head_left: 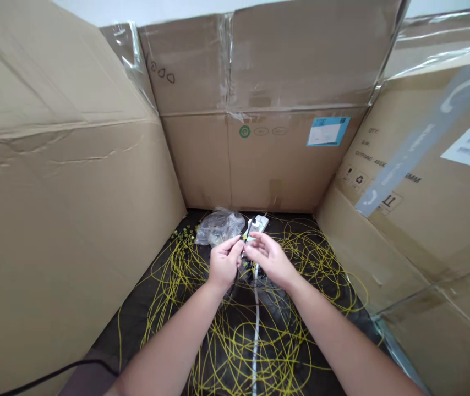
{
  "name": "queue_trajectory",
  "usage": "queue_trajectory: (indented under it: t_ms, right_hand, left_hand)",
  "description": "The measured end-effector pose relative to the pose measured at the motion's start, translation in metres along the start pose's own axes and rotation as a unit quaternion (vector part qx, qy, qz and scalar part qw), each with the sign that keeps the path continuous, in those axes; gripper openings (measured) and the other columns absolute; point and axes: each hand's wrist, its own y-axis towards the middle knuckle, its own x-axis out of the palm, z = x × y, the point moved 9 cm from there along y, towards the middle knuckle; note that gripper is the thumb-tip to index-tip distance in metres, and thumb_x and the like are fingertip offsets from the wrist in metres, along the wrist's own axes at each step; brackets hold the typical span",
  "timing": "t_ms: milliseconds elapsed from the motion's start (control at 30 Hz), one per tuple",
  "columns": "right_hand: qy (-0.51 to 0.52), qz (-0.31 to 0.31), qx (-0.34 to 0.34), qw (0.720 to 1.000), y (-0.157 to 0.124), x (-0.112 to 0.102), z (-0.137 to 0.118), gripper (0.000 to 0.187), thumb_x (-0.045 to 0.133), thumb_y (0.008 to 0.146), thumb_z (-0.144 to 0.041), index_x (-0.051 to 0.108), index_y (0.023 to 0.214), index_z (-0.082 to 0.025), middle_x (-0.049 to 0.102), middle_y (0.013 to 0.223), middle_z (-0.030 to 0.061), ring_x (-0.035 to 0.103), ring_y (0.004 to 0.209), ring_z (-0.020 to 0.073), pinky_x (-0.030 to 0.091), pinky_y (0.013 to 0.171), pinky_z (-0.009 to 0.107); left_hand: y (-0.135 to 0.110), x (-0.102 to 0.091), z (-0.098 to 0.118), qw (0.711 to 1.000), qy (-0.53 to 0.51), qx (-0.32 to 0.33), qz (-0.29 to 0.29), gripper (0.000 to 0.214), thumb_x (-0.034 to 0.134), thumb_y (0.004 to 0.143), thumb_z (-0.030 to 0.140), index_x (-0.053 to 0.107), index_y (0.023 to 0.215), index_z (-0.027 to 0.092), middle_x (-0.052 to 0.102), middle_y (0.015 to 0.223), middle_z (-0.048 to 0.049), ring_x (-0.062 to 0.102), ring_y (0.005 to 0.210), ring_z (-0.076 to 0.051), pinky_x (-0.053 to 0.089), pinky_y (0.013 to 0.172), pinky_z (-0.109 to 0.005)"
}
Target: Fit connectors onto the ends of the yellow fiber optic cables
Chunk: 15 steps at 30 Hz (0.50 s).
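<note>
My left hand (224,264) is closed in a pinch between thumb and fingers, with a small yellow-and-black connector end (244,237) at its fingertips. A thin black cable (236,274) hangs below that hand. Close beside it, my right hand (272,259) has its fingers curled and its thumb and fingertips near the same small piece. What lies between the right fingertips is too small to make out. Below and around both hands, thin yellow cables (251,344) lie in loose tangles on a dark surface (229,366).
Behind the hands are a clear plastic bag (220,225) and a white power strip (261,223), whose white cord (256,324) runs toward me. Cardboard walls rise at left (74,220), back (202,159) and right (425,236). A black cord (53,377) enters at lower left.
</note>
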Motion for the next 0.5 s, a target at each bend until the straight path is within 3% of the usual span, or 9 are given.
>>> queue_trajectory:
  t_ms: [67,133,233,300,367,433,500]
  right_hand:
    - [0.016,-0.091,-0.012,0.996,-0.006,0.021,-0.001,0.064,0.073,0.066,-0.03,0.039,0.12,-0.018,0.055,0.106,0.0079,0.058,0.095,0.0159,0.048,0.085,0.031]
    - [0.051,-0.182,-0.02,0.982,-0.016,0.04,-0.006,0.066,0.074,0.064,-0.03,0.04,0.12,-0.02,0.056,0.106,0.007,0.058,0.095,0.0161,0.048,0.082,0.03]
    - [0.044,-0.273,-0.002,0.961,-0.031,0.055,-0.015,0.049,0.071,0.068,-0.032,0.048,0.109,-0.017,0.061,0.086,0.0034,0.062,0.08,0.0148,0.051,0.07,0.027]
    - [0.004,-0.32,0.036,0.947,-0.041,0.059,-0.017,0.035,0.065,0.074,-0.034,0.053,0.101,-0.015,0.06,0.07,-0.0001,0.06,0.061,0.0115,0.05,0.058,0.024]
    - [-0.041,-0.362,0.074,0.928,-0.052,0.058,-0.019,0.027,0.058,0.079,-0.035,0.056,0.096,-0.014,0.056,0.058,-0.003,0.054,0.046,0.0079,0.044,0.046,0.019]
    - [-0.089,-0.39,0.094,0.912,-0.063,0.053,-0.026,0.025,0.055,0.081,-0.034,0.058,0.095,-0.013,0.054,0.053,-0.0044,0.049,0.04,0.0059,0.038,0.04,0.016]
    - [-0.137,-0.399,0.099,0.901,-0.073,0.047,-0.039,0.023,0.052,0.083,-0.032,0.06,0.094,-0.013,0.05,0.05,-0.0054,0.046,0.039,0.0055,0.036,0.039,0.015]
  left_hand:
    - [-0.004,0.006,0.012,1.0,-0.019,-0.007,-0.013,0.032,0.065,0.072,0.034,0.068,0.096,0.012,0.064,0.062,-0.0019,0.051,0.044,-0.007,0.043,0.043,-0.021]
    - [-0.014,0.019,0.04,0.998,0.006,0.03,-0.047,0.027,0.065,0.073,0.032,0.07,0.092,0.014,0.067,0.068,-0.0044,0.058,0.054,-0.011,0.049,0.051,-0.024]
    - [-0.037,0.046,0.095,0.982,0.055,0.122,-0.132,0.017,0.066,0.073,0.027,0.072,0.084,0.015,0.068,0.075,-0.0067,0.062,0.064,-0.014,0.053,0.059,-0.026]
    - [-0.042,0.052,0.125,0.977,0.041,0.135,-0.157,0.018,0.064,0.075,0.027,0.071,0.086,0.016,0.067,0.071,-0.0062,0.061,0.059,-0.013,0.052,0.055,-0.026]
    - [-0.03,0.037,0.153,0.981,-0.031,0.151,-0.117,0.021,0.063,0.075,0.029,0.068,0.091,0.017,0.064,0.067,-0.0035,0.054,0.046,-0.009,0.047,0.044,-0.023]
    - [-0.004,0.005,0.173,0.979,-0.083,0.186,-0.031,0.024,0.064,0.074,0.03,0.064,0.095,0.019,0.06,0.067,-0.0009,0.044,0.038,-0.004,0.035,0.034,-0.018]
    - [0.03,-0.034,0.175,0.977,-0.039,0.194,0.072,0.022,0.061,0.076,0.031,0.063,0.093,0.018,0.059,0.07,0.0,0.037,0.037,-0.001,0.027,0.033,-0.016]
